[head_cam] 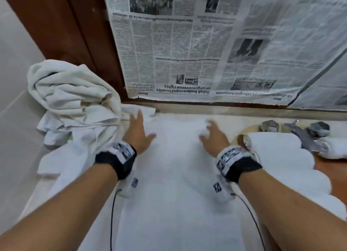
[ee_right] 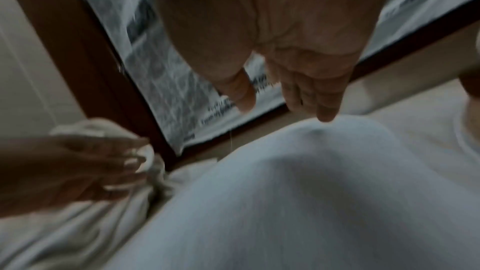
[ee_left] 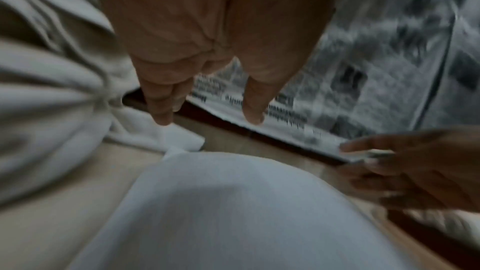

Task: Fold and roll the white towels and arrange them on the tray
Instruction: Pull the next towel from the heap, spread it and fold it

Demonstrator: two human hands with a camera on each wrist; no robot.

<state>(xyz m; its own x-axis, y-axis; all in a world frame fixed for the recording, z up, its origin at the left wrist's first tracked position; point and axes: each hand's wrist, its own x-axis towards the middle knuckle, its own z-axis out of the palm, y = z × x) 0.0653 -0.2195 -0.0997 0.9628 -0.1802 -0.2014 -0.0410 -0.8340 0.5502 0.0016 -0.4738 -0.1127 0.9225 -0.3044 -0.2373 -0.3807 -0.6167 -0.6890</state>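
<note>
In the head view a white towel (head_cam: 174,175) lies spread flat down the middle of the frame on the pale surface (head_cam: 216,111), reaching from the lower edge up toward the newspaper-covered panel (head_cam: 187,44). The left hand (head_cam: 138,133) and right hand (head_cam: 213,136) hover over its far end with fingers (ee_left: 161,102) spread and relaxed, gripping nothing; whether the tips touch the cloth is unclear through the blur. This towel looks laid out but not yet folded or rolled. At the right of the frame rolled towels (head_cam: 272,143) already sit on the tray (head_cam: 330,166), so part of the job seems done. At the upper left a heap of unfolded towels (head_cam: 71,100) waits, suggesting several rounds remain.
</note>
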